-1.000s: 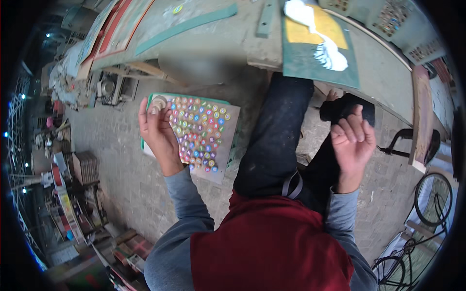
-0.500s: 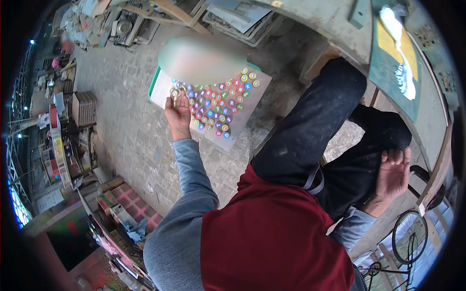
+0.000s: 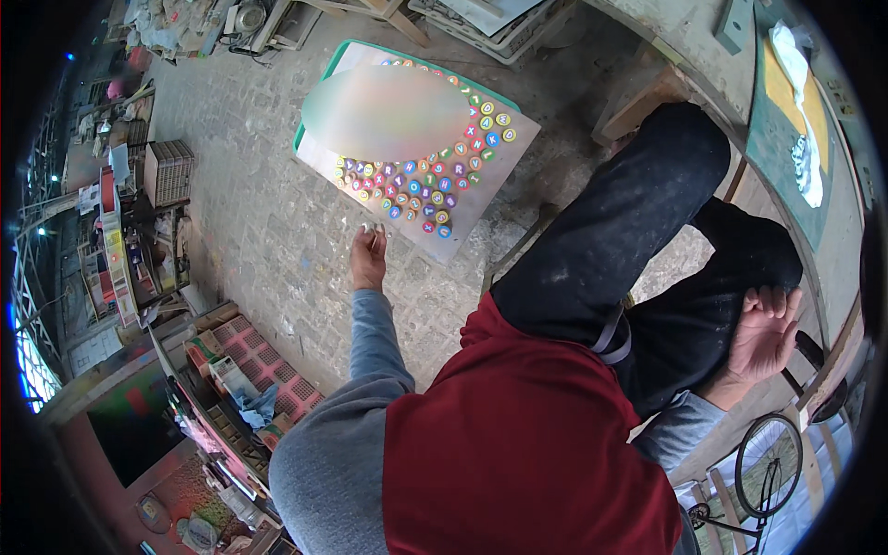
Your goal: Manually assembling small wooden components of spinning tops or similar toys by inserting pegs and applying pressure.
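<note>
My left hand [image 3: 368,264] is held out over the paved floor, just off the near-left edge of a pale board. Its fingers are curled together, with small pale spots at the tips; what they hold, if anything, is too small to name. The pale board [image 3: 504,171] has a green rim along its far and left sides. Many small round coloured letter discs [image 3: 414,187] lie scattered on it, and a blurred oval hides part of them. My right hand [image 3: 763,338] rests palm up by my dark-trousered knee, fingers loosely bent and apart, holding nothing.
At the right stands a workbench with a green mat [image 3: 814,203] and a crumpled white strip [image 3: 800,111]. A bicycle [image 3: 770,467] leans at lower right. Wooden frames [image 3: 398,18] and a stacked crate [image 3: 168,173] stand beyond; a red perforated rack [image 3: 259,356] lies lower left.
My left hand has drawn back from the board's left edge toward me, off the discs. The view has shifted, so the board sits higher and farther right. My right hand stays by the knee.
</note>
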Demonstrator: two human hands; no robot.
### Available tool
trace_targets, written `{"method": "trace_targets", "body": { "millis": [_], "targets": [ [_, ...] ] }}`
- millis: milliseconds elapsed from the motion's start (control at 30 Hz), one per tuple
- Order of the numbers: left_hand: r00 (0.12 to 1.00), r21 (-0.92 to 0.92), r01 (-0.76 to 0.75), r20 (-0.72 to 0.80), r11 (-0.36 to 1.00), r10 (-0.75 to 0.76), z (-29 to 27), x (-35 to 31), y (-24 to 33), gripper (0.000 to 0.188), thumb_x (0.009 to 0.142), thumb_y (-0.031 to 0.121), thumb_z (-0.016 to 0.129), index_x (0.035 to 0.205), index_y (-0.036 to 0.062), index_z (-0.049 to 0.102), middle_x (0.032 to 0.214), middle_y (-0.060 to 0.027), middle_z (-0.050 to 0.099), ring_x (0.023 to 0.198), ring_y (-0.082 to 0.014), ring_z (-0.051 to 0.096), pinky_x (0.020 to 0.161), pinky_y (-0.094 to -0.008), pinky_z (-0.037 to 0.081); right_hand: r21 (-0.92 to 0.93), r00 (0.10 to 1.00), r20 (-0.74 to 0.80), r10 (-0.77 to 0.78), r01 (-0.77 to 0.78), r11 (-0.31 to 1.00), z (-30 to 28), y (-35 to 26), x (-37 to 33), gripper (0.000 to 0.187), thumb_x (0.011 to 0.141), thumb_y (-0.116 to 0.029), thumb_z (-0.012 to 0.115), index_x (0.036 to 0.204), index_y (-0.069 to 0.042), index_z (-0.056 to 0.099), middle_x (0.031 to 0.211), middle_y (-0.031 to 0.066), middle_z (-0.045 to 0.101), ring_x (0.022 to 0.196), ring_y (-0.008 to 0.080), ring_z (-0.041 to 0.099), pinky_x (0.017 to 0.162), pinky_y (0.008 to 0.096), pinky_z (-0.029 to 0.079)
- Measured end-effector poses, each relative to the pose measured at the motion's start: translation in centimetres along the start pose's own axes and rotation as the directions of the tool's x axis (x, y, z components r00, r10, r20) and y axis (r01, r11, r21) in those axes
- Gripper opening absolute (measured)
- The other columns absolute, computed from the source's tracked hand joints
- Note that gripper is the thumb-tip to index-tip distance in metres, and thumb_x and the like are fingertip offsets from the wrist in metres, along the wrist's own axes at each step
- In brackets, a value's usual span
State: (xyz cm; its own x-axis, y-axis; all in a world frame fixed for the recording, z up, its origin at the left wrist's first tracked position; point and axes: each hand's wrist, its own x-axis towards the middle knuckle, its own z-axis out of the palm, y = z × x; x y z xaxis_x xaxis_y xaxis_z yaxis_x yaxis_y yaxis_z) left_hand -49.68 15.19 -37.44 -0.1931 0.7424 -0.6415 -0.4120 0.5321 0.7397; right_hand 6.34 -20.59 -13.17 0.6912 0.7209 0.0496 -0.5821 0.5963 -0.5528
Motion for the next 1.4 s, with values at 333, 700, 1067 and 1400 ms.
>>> {"method": "trace_targets", "body": {
  "millis": [333,700,1067,1400],
  "targets": [
    [0.960,0.521,-0.175,-0.098,0.835,0.262,-0.3,0.9,-6.3,0.056,0.078,0.012,0.072,0.129,0.0012,0.052,0.096,-0.0037,0.066,0.083,-0.0144,0.059,0.069,-0.0308,0.044,0.029,0.999,0.053,-0.002,0.001,1.000,-0.9,0.1,0.1,0.045,0.096,-0.020,0.054,0.136,0.001,0.047,0.098,0.0059,0.045,0.094,0.0193,0.042,0.098,0.0434,0.033],
    [0.798,0.822,-0.391,0.079,0.413,0.598,1.0,3.2,-9.1,0.054,0.075,0.014,0.077,0.123,-0.0025,0.059,0.102,-0.0173,0.065,0.083,-0.0249,0.065,0.073,-0.0364,0.054,0.054,0.997,0.078,-0.003,-0.001,0.999,-1.1,0.1,0.0,0.043,0.097,-0.019,0.054,0.135,0.000,0.048,0.099,0.0060,0.045,0.094,0.0190,0.044,0.099,0.0431,0.032],
    [0.802,0.857,-0.380,0.116,0.349,0.586,1.6,3.6,-9.3,0.055,0.074,0.016,0.078,0.122,-0.0018,0.060,0.103,-0.0166,0.064,0.085,-0.0245,0.064,0.074,-0.0366,0.053,0.054,0.998,0.065,-0.013,0.009,0.999,-1.0,0.0,0.0,0.043,0.097,-0.019,0.055,0.135,0.000,0.046,0.097,0.0055,0.043,0.092,0.0180,0.043,0.098,0.0435,0.032],
    [0.810,0.835,-0.396,0.121,0.383,0.574,1.4,3.4,-9.0,0.056,0.073,0.015,0.077,0.123,-0.0030,0.059,0.105,-0.0185,0.064,0.087,-0.0266,0.064,0.075,-0.0374,0.053,0.064,0.998,0.056,-0.023,0.019,0.998,-1.1,0.3,-0.2,0.041,0.097,-0.018,0.055,0.132,0.000,0.045,0.096,0.0054,0.042,0.092,0.0181,0.043,0.098,0.0440,0.032]
  ]
}}
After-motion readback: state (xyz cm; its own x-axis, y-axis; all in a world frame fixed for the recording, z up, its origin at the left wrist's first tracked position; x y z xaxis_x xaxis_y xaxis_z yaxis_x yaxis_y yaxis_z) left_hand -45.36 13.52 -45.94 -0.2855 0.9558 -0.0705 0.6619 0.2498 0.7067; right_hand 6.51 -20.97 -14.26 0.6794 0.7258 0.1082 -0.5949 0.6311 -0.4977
